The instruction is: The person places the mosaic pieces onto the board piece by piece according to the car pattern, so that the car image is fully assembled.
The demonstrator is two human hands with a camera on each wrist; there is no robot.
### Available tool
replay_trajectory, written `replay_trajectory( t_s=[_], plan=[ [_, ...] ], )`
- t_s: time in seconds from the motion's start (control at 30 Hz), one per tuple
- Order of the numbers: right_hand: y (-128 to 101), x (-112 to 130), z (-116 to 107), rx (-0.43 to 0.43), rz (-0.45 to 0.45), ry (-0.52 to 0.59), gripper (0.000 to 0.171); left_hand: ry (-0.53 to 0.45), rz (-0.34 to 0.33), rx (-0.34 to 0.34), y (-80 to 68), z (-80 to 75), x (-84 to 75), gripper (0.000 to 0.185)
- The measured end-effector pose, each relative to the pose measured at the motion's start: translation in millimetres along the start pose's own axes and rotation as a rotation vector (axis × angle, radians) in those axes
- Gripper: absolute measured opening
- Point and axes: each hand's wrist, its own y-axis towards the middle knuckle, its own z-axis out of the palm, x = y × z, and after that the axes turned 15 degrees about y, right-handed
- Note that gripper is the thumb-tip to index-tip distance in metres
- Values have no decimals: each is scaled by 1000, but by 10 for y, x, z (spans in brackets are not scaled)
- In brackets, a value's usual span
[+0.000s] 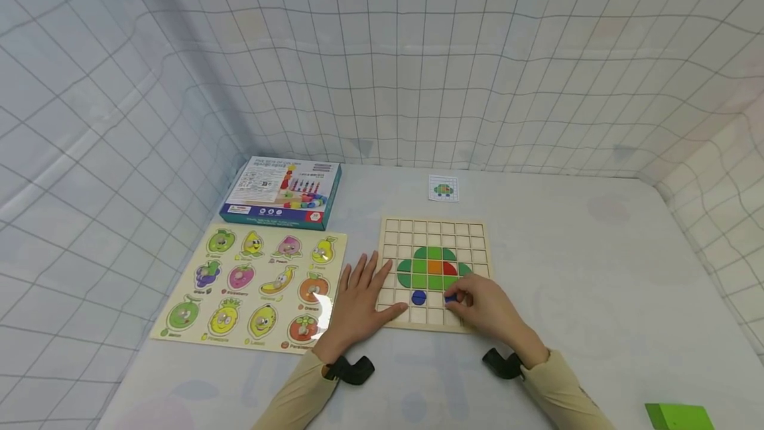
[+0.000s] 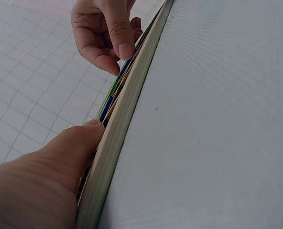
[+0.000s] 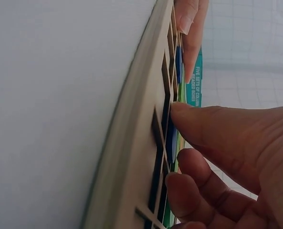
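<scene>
Right hand point(image 1: 486, 310) pinches a small blue piece point(image 1: 450, 298) between thumb and fingertips, set at a cell in the lower rows of the wooden grid board point(image 1: 434, 225); the right wrist view shows the piece point(image 3: 170, 143) edge-on at a slot, thumb above, fingers curled below. Left hand point(image 1: 358, 300) lies flat, fingers straight and spread, on the board's left edge, holding nothing, pressing the frame down. A blue semicircle point(image 1: 419, 296) already sits two cells to the left, below the green and orange-red figure point(image 1: 434, 269). Risks, as judged: the piece may catch tilted on the cell's thin dividers if lowered at an angle; it may go into the wrong cell or the wrong way round against the pattern card point(image 1: 444, 188); if the left hand lifts, the light board could slide and jog the seated pieces. Surface: pale table point(image 1: 597, 271). Just left of the board, a fruit peg puzzle point(image 1: 253, 287); behind that, a toy box point(image 1: 280, 192); a green block point(image 1: 680, 415) at the near right corner. White gridded fabric walls point(image 1: 382, 52) enclose the table on three sides.
</scene>
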Motion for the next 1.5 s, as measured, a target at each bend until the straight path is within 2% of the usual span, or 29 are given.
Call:
replay_trajectory(
  t_s=[0.37, 0.57, 0.77, 1.13, 1.5],
  plan=[
    [-54, 5, -70, -26, 19, 23, 16, -15, 5, -3, 8, 10, 4, 85],
    [-151, -48, -159, -85, 36, 33, 20, -12, 0, 1, 7, -1, -3, 85],
    [-230, -97, -244, -149, 26, 29, 17, -5, -4, 2, 6, -17, -8, 85],
    [-124, 12, -99, -66, 7, 37, 9, -11, 0, -5, 16, -12, -4, 85],
    [-142, -16, -38, -68, 23, 16, 8, -14, 4, -13, -1, 6, 2, 85]
  ],
)
